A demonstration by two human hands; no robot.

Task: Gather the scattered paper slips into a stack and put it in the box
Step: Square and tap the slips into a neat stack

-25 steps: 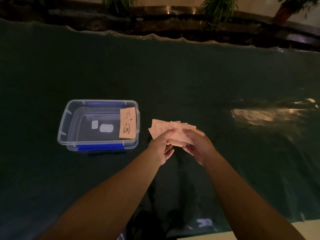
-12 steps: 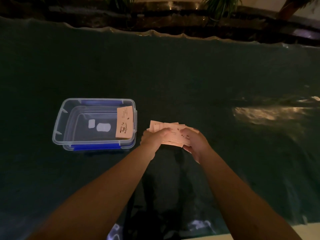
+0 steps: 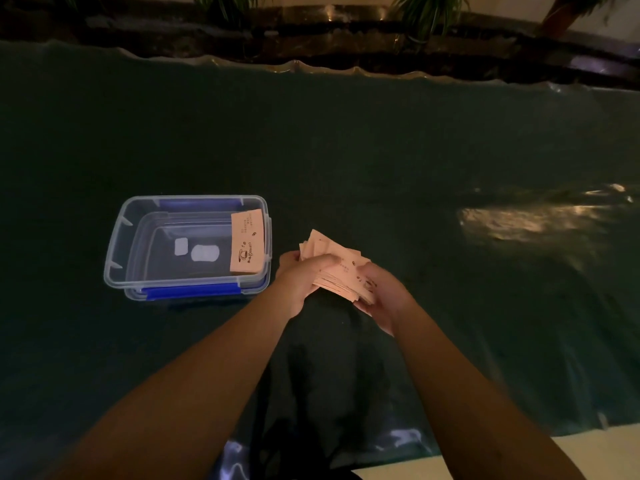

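Holding a fanned bundle of pink paper slips (image 3: 337,271) between them, both hands met just right of the clear plastic box (image 3: 117,244). The left hand (image 3: 301,277) was closed over the bundle's near-left edge, thumb lying across the top sheet. The right hand (image 3: 382,299) cupped the bundle's right end from beneath, fingers curled round it. The bundle was uneven, with corners sticking out toward 11 o'clock. At about 9 o'clock from the hands, the box sat open on the dark green table cover (image 3: 346,150), blue latches on its near and far sides. One printed slip (image 3: 247,242) leaned against the box's right inner wall. Whether the bundle touched the cover could not be told.
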